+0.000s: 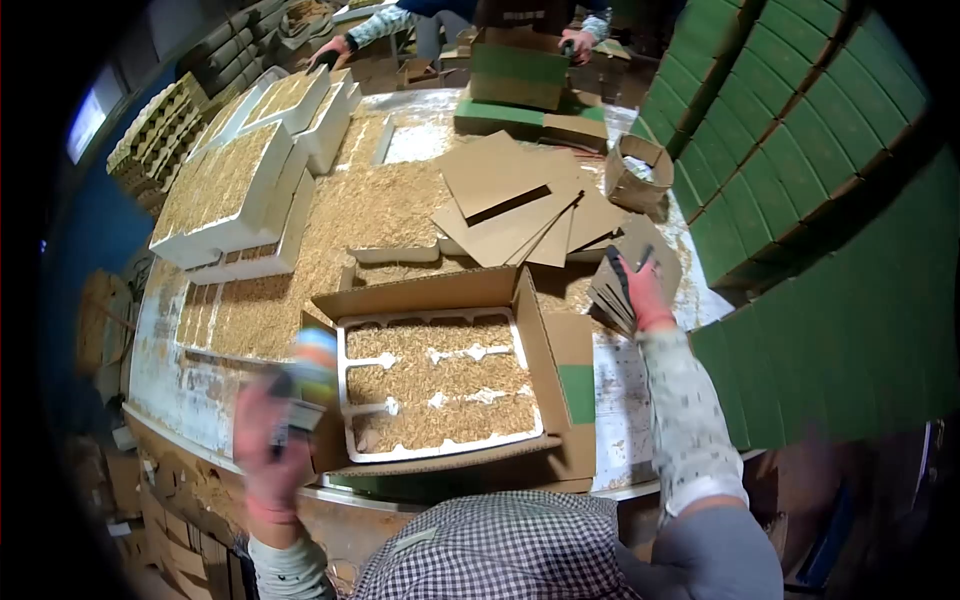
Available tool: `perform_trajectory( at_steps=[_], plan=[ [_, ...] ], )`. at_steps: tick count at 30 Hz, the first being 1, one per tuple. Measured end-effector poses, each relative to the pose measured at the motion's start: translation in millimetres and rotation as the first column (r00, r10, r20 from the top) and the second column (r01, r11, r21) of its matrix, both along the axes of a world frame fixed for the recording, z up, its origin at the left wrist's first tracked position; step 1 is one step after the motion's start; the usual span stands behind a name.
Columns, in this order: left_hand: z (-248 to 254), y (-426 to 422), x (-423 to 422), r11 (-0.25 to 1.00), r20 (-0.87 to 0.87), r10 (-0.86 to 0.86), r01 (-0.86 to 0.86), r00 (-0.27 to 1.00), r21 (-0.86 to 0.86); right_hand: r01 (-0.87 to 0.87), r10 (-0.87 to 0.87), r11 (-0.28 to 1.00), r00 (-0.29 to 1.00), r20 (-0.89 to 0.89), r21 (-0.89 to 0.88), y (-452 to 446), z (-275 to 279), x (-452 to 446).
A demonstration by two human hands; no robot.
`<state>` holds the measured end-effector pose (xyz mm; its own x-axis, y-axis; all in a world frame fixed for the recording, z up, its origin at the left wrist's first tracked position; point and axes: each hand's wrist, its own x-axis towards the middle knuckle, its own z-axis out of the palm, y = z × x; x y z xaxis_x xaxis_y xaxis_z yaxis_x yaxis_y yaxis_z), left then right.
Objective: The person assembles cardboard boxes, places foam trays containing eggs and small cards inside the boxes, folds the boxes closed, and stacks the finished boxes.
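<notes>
Tabletop (160, 330) shavings (375, 212) could foul the blurred tape dispenser (317, 365) if the left hand (268, 440), fingers wrapped round it, dips; whether the right hand's (648, 290) fingers grip cardboard (607, 292) is unclear.

- Right hand (650, 288): gloved pink and black
- Left hand (272, 440): gloved pink and black
- Blurred item (316, 352): blue, orange, white
- Garment (500, 550): black-and-white check
- Open carton (538, 360): brown, 1 flap (577, 390) part green
- Tray (450, 453): white

Carton (533, 360) — cardboard (matt, smooth).
</notes>
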<state>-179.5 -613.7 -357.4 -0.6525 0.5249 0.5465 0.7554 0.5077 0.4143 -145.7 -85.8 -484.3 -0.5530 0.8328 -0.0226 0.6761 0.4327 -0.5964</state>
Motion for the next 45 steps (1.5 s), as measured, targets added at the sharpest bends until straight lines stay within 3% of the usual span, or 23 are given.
perform_trajectory(
  at_steps=[1, 3, 6, 11, 14, 15, 17, 21, 24, 25, 27, 29, 33, 34, 35, 37, 38, 39, 40, 41, 42, 43, 45],
  plan=[
    [32.2, 40.4, 5.3, 0.899, 0.103, -0.159, 0.187, 0.982, -0.396, 0.209, -0.219, 0.976, 0.943, 0.252, 0.069, 17.0, -22.4, -16.6],
    [23.7, 66.7, 3.6, 0.829, 0.306, -0.176, 0.309, 0.936, -0.466, 0.347, -0.335, 0.936, 0.813, 0.476, 0.065, 22.6, -36.4, -32.8],
    [33.7, 48.4, 0.2, 0.915, 0.183, 0.043, 0.035, 0.982, -0.403, -0.118, 0.053, 0.972, 0.953, 0.3, 0.205, 65.5, -103.2, -48.1],
    [46.5, 19.9, 11.8, 0.968, 0.186, 0.07, -0.112, 0.98, 0.224, -0.336, 0.461, 0.839, 0.856, -0.232, 0.427, -94.7, 160.8, 18.4],
    [80.4, 59.5, 11.4, 0.997, -0.067, -0.065, 0.062, 0.996, -0.04, -0.762, 0.97, 0.002, 0.159, 0.184, 0.647, -170.6, 172.7, 38.2],
    [96.2, 69.6, 9.7, 0.947, -0.152, -0.113, 0.06, 0.982, -0.316, -0.77, 0.946, -0.299, -0.163, 0.279, 0.564, -187.4, 154.3, 39.9],
    [95.6, 91.5, 3.2, 0.668, 0.152, -0.085, 0.169, 0.985, -0.724, -0.888, 0.805, -0.459, -0.418, 0.422, -0.003, -206.5, 125.8, 49.9],
    [-28.8, 104.3, -23.7, 0.211, 0.361, 0.045, 0.344, 0.932, -0.915, -0.929, 0.884, -0.37, -0.363, 0.295, -0.034, -206.4, 105.2, 43.8],
    [-7.5, 90.4, -14.0, 0.411, 0.424, -0.054, 0.407, 0.904, -0.816, -0.951, 0.964, -0.146, -0.076, 0.253, 0.273, -200.2, 133.3, 35.7],
    [-1.7, 62.0, -7.3, 0.697, 0.228, -0.29, 0.369, 0.929, -0.615, -0.935, 0.99, -0.014, 0.037, 0.135, 0.355, -194.6, 158.8, 36.3],
    [61.4, 23.7, 1.5, 0.91, 0.342, -0.159, 0.271, 0.926, -0.313, -0.824, 0.845, 0.309, 0.467, 0.261, 0.475, -165.9, 181.9, 50.2],
    [60.1, -20.7, 4.2, 0.861, 0.091, 0.146, -0.081, 0.985, -0.502, -0.924, 0.683, 0.312, 0.38, 0.624, 0.221, -137.1, 153.2, 49.0],
    [-89.0, 16.2, -2.1, 0.89, 0.476, 0.319, -0.087, 0.82, -0.447, -0.974, 0.792, 0.215, 0.128, 0.597, -0.077, -217.1, 80.1, 27.8],
    [-121.1, 31.4, 7.4, 0.944, 0.512, 0.272, -0.124, 0.815, -0.305, -0.967, 0.857, 0.247, 0.187, 0.481, -0.064, -213.3, 82.2, 26.0],
    [-136.1, 27.6, 4.0, 0.934, 0.693, -0.168, -0.112, 0.701, 0.339, -0.956, 0.901, 0.287, 0.25, 0.354, -0.054, -204.2, 83.1, 26.5],
    [-129.0, 18.7, 10.1, 0.884, 0.842, -0.28, -0.218, 0.46, 0.413, -0.603, 0.373, 0.406, 0.795, -0.478, -0.686, -171.7, 50.6, 34.8],
    [-161.3, 4.9, -2.8, 0.938, 0.815, -0.162, -0.17, 0.557, 0.302, -0.587, 0.125, 0.511, 0.774, -0.621, -0.628, -157.6, 32.7, 37.6],
    [-155.7, 4.4, -1.0, 0.86, 0.745, -0.325, -0.147, 0.582, 0.489, -0.561, 0.335, 0.768, 0.764, -0.552, -0.31, -162.9, 14.5, 52.1],
    [-141.2, 5.6, -0.8, 0.869, 0.78, -0.363, -0.116, 0.51, 0.48, -0.537, 0.566, 0.795, 0.824, -0.024, 0.283, -177.3, 22.4, 75.3],
    [-144.3, -1.7, -7.2, 0.866, 0.781, -0.407, -0.073, 0.473, 0.495, -0.532, 0.555, 0.75, 0.83, 0.063, 0.393, -201.8, 24.9, 98.7],
    [-150.2, -8.7, -14.6, 0.858, 0.819, -0.474, -0.04, 0.323, 0.513, -0.541, 0.573, 0.787, 0.819, -0.028, 0.295, -227.7, 26.4, 122.4],
    [-146.3, -6.0, -14.8, 0.863, 0.802, -0.487, 0.05, 0.345, 0.502, -0.65, 0.41, 0.69, 0.713, -0.568, -0.318, -245.4, 19.7, 147.2],
    [-128.5, 30.1, 5.8, 0.844, 0.807, -0.522, 0.029, 0.277, 0.536, -0.593, 0.347, 0.733, 0.747, -0.567, -0.333, -251.6, 63.9, 187.2]
  ],
)
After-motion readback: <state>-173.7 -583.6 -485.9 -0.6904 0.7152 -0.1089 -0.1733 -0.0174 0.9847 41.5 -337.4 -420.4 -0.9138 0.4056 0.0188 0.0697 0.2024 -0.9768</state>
